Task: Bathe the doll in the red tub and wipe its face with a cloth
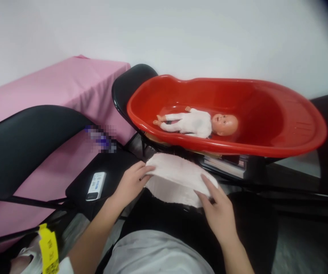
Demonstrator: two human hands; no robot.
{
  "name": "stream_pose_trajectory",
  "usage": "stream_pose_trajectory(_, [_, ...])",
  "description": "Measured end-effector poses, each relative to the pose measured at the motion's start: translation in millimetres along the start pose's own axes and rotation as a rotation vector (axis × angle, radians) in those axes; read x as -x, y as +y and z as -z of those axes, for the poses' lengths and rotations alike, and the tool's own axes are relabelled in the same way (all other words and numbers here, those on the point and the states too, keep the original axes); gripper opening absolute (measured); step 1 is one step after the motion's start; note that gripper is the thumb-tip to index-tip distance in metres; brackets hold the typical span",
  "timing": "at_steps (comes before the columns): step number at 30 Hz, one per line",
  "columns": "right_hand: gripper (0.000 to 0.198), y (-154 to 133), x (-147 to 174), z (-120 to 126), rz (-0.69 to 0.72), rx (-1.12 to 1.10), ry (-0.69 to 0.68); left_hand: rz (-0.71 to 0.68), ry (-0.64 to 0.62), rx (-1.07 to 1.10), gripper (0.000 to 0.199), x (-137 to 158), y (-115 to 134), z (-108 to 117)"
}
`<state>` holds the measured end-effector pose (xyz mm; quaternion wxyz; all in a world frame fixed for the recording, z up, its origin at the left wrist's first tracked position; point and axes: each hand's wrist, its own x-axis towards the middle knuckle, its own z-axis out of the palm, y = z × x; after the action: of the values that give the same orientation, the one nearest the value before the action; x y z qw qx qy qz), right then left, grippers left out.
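A folded white cloth is stretched between my two hands above my lap. My left hand pinches its left end between thumb and fingers. At the other end, my right hand grips the cloth's right edge, thumb below and fingers on top. Beyond the cloth stands a red baby bathtub. A baby doll in a white suit lies on its back inside the tub, head to the right and feet to the left. A greyish patch shows on the suit's front.
The tub rests over black chairs, with books beneath it. On the left, another black chair carries a white box-shaped item and a blurred-out object. Behind it is a table with a pink cloth. A yellow tag shows at lower left.
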<state>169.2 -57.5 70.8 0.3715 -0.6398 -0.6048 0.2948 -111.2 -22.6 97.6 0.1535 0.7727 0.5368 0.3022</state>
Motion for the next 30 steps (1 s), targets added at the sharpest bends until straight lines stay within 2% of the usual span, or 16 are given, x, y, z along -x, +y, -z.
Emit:
stream_pose_trajectory(5, [0.038, -4, 4, 5, 0.176, 0.146, 0.083, -0.098, 0.091, -0.17, 0.02, 5, 6, 7])
stream_pose_trajectory(10, [0.026, -11, 5, 11, 0.199, 0.034, 0.043, -0.136, 0.093, -0.173, 0.019, 0, 10, 12])
stream_pose_trajectory(15, [0.021, -15, 8, 23, 0.238, -0.06, -0.058, -0.047, 0.156, -0.027, 0.007, -3, 25, 28])
stream_pose_trajectory(18, [0.017, -19, 8, 31, 0.249, -0.098, -0.147, 0.09, 0.094, 0.232, 0.002, 0, 31, 40])
stream_pose_trajectory(21, [0.01, -18, -1, 27, 0.131, -0.143, -0.119, 0.44, 0.084, 0.374, 0.014, 1, 24, 38])
stream_pose_trajectory(23, [0.015, -13, -11, 15, 0.047, -0.197, -0.074, 0.646, 0.12, 0.369, 0.025, -3, 13, 25])
stream_pose_trajectory(24, [0.02, -10, -16, 7, 0.002, -0.241, -0.076, 0.707, 0.132, 0.387, 0.029, -6, 7, 16])
stream_pose_trajectory(27, [0.03, 1, -31, -22, -0.24, -0.432, -0.117, 0.782, 0.167, 0.531, 0.035, -17, -14, -13])
stream_pose_trajectory(30, [0.037, 9, -41, -46, -0.477, -0.629, -0.07, 0.803, 0.188, 0.618, 0.038, -22, -28, -34])
